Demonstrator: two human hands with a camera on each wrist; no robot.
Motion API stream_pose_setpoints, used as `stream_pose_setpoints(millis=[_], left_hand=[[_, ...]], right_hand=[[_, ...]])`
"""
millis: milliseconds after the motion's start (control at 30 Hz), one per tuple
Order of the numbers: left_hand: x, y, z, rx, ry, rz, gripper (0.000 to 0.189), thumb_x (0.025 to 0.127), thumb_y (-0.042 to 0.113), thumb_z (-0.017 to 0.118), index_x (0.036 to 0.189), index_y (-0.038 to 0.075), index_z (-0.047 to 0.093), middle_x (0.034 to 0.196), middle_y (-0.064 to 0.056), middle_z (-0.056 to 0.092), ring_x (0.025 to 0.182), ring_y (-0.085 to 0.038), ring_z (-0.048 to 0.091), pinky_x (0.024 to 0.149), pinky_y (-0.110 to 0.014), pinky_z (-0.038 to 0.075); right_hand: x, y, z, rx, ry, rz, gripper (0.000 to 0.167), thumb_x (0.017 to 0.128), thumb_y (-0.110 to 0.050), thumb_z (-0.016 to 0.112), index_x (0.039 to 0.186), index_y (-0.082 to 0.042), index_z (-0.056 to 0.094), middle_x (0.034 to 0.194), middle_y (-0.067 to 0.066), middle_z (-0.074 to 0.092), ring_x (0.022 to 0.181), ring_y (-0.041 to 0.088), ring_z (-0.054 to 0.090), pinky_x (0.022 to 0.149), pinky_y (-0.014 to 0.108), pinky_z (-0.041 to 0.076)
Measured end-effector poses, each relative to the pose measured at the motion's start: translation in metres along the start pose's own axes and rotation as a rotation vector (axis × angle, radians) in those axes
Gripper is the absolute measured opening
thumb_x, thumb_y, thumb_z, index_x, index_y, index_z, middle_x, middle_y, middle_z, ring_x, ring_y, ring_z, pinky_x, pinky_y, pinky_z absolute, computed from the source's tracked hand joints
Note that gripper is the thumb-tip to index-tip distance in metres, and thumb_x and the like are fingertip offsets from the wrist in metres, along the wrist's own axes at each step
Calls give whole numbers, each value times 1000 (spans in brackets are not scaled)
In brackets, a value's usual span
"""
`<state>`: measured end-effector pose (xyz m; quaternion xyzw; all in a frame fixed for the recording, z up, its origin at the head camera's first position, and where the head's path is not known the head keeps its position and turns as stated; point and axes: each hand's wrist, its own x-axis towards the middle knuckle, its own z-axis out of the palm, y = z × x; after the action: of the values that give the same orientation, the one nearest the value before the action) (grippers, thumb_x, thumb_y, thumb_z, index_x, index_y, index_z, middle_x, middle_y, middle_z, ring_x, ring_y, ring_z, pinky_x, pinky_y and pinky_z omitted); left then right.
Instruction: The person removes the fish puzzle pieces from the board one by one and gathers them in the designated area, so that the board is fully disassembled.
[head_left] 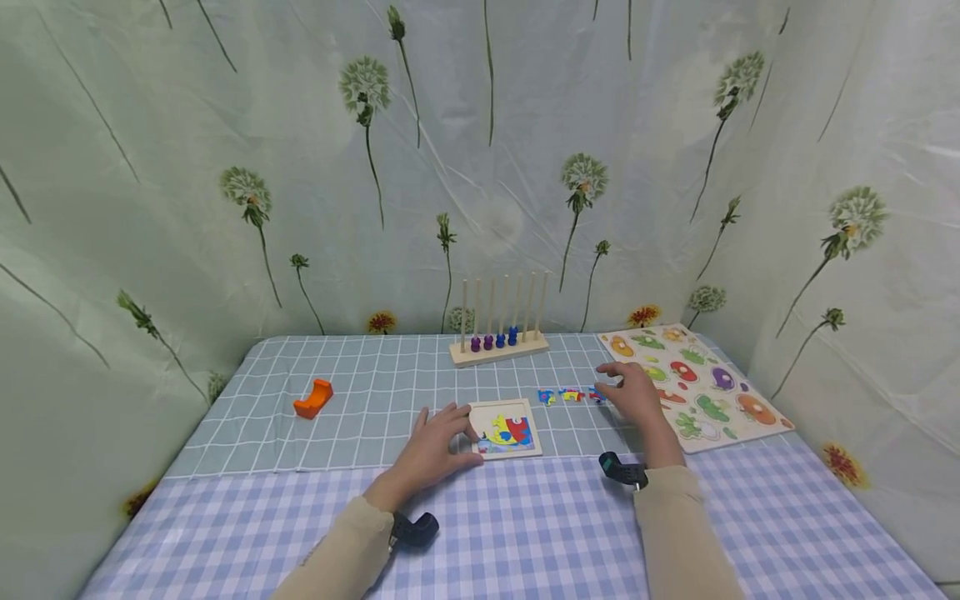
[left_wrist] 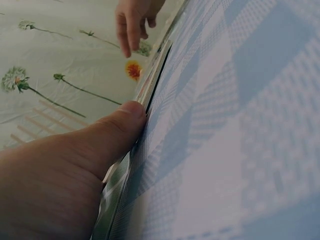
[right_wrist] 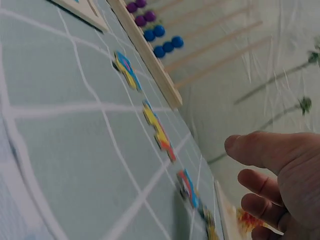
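A small wooden jigsaw tray [head_left: 504, 405] lies on the table, part of a colourful picture filling its lower right. My left hand [head_left: 438, 443] holds it at the left side, with the thumb [left_wrist: 127, 114] against the near edge and the fingers by the upper left corner. My right hand [head_left: 633, 395] hovers above the right end of a row of loose jigsaw pieces [head_left: 572, 395], nothing between its parted thumb and fingers. In the right wrist view, a yellow and red piece [right_wrist: 159, 131] lies mid-row, and a blue and red piece [right_wrist: 187, 187] lies closer to the hand.
Behind the pieces stands a wooden peg rack [head_left: 501, 348] with purple and blue beads on its pegs. A vegetable puzzle board [head_left: 720, 408] lies at the right, close to my right forearm. An orange curved block [head_left: 313, 399] sits at the left.
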<state>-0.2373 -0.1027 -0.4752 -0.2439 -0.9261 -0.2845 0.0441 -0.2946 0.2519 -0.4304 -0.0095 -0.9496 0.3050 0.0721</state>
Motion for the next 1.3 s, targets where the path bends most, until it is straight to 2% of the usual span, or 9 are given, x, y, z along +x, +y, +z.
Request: stream_pose_setpoints(millis=[133, 400, 667, 900, 1167, 1300], left_hand=[[0, 0, -1, -3, -4, -4, 25, 81, 45, 80, 92, 28, 66, 150, -10, 53, 145, -40, 40, 117, -75, 11], [0, 3, -2, 7, 10, -2, 26, 80, 45, 80, 93, 27, 67, 149, -9, 55, 145, -39, 41, 116, -76, 13], [1, 3, -2, 12, 15, 4, 26, 80, 46, 81, 92, 27, 67, 149, -9, 54, 144, -39, 42, 116, -75, 13], [1, 3, -2, 19, 10, -8, 26, 80, 47, 80, 92, 28, 67, 149, -9, 55, 144, -39, 42, 116, -76, 14], [1, 2, -2, 9, 6, -11, 26, 80, 47, 80, 92, 28, 67, 149, -9, 55, 144, -40, 41, 116, -76, 13], [1, 2, -3, 11, 1, -10, 25, 81, 47, 79, 92, 29, 66, 149, -9, 55, 145, -40, 41, 116, -76, 13]], right_hand=[[3, -16, 6, -8, -29, -68, 36, 93, -23, 69, 126, -8, 66, 122, 19, 60, 98, 30, 56, 75, 34, 45], [6, -43, 21, -42, -85, -166, 35, 89, -22, 73, 122, -11, 69, 120, 16, 61, 99, 28, 57, 80, 39, 50], [-2, -62, 34, -43, -131, -311, 31, 88, -17, 75, 118, -9, 71, 114, 15, 63, 92, 26, 57, 77, 37, 51], [-8, -76, 48, -70, -191, -325, 31, 88, -21, 75, 119, -15, 71, 115, 9, 62, 95, 22, 57, 81, 35, 52], [-15, -85, 57, 7, -278, -349, 30, 88, -21, 75, 117, -15, 71, 113, 6, 64, 96, 22, 59, 86, 40, 54], [-19, -87, 61, 32, -319, -339, 31, 88, -22, 77, 118, -17, 71, 113, 2, 64, 96, 20, 58, 86, 38, 54]])
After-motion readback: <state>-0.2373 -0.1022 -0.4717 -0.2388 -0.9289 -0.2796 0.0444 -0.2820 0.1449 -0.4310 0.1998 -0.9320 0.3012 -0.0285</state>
